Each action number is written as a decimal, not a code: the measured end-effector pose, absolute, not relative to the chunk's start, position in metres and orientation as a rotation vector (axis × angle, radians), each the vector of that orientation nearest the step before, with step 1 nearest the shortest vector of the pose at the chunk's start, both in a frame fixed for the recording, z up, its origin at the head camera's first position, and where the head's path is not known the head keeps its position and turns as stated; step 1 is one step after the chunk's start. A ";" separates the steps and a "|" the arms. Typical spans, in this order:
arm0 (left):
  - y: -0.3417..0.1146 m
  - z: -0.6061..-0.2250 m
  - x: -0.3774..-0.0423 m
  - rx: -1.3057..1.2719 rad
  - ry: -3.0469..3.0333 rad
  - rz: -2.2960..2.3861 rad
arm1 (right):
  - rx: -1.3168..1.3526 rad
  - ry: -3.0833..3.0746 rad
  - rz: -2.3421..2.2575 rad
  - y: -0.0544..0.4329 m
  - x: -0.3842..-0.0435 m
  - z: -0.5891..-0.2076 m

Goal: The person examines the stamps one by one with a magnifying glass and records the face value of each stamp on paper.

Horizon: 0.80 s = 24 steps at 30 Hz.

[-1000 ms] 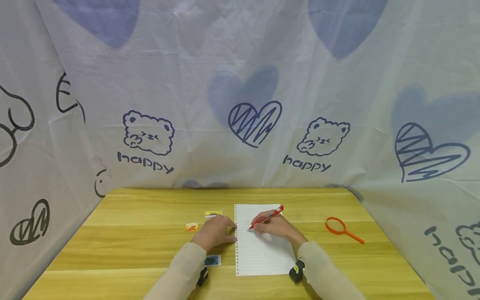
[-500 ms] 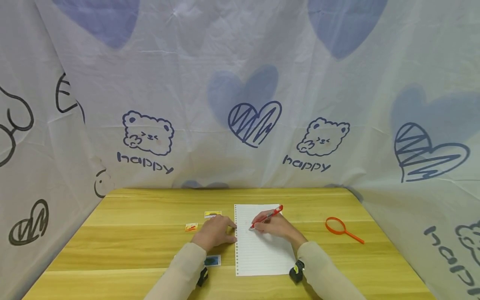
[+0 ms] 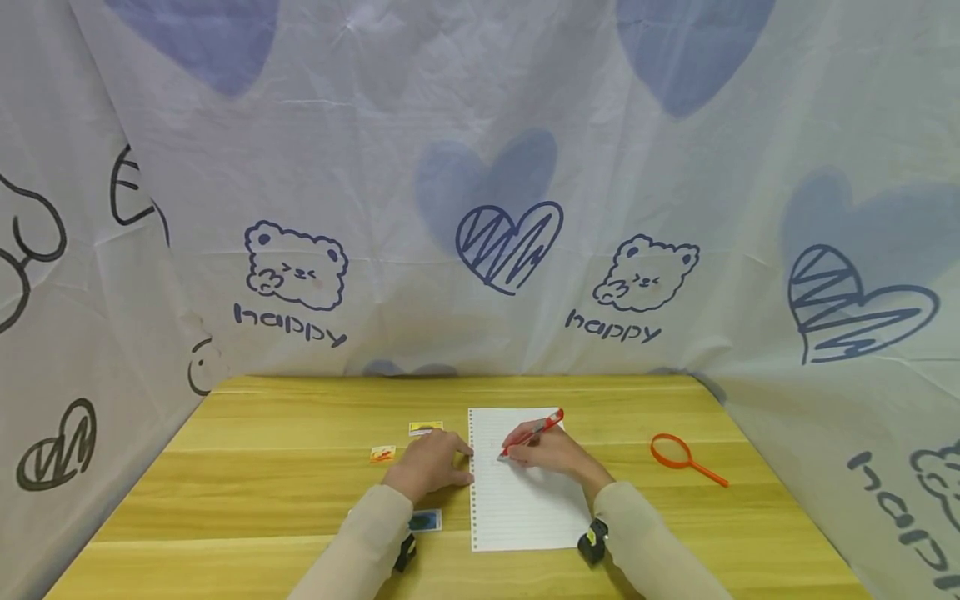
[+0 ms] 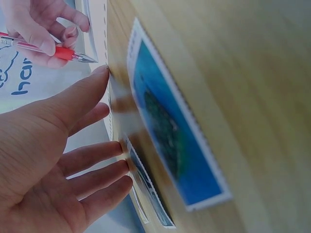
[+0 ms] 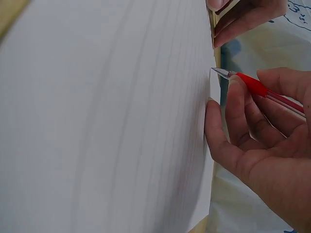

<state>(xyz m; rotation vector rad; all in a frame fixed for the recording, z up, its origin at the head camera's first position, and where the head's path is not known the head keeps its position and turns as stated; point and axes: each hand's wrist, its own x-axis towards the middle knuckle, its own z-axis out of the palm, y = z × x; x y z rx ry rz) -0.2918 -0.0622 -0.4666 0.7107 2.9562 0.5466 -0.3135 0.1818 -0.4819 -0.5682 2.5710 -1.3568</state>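
Note:
A sheet of lined paper [image 3: 525, 512] with punched holes along its left side lies on the wooden table. My right hand [image 3: 553, 452] pinches a red pen [image 5: 251, 83], its tip at the upper left part of the sheet. Faint marks show near the tip, too small to read. At the sheet's left edge my left hand [image 3: 427, 463] rests with thumb and forefinger touching the paper, fingers fairly straight. Around that hand lie small stamps: a blue one [image 4: 163, 121] below it, a yellow one [image 3: 426, 428] above and an orange one [image 3: 382, 454] to its left.
An orange magnifying glass [image 3: 672, 452] lies on the right side of the table [image 3: 240, 483]. A white cloth [image 3: 397, 208] printed with hearts and bears hangs behind and at both sides. Each wrist carries a small black camera.
The pen tip has moved slightly to the right across the paper with my right hand. My left hand, the sheet and the stamps stay where they were.

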 end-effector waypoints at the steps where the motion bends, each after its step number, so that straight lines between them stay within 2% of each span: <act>1: -0.062 -0.466 -0.292 0.707 2.955 0.544 | -0.568 2.568 -1.363 0.182 -0.314 -0.482; 6: -0.063 -0.466 -0.290 0.696 2.951 0.537 | -0.534 2.571 -1.366 0.185 -0.314 -0.480; 24: -0.062 -0.464 -0.288 0.691 2.962 0.522 | -0.716 2.815 -1.142 0.206 -0.306 -0.455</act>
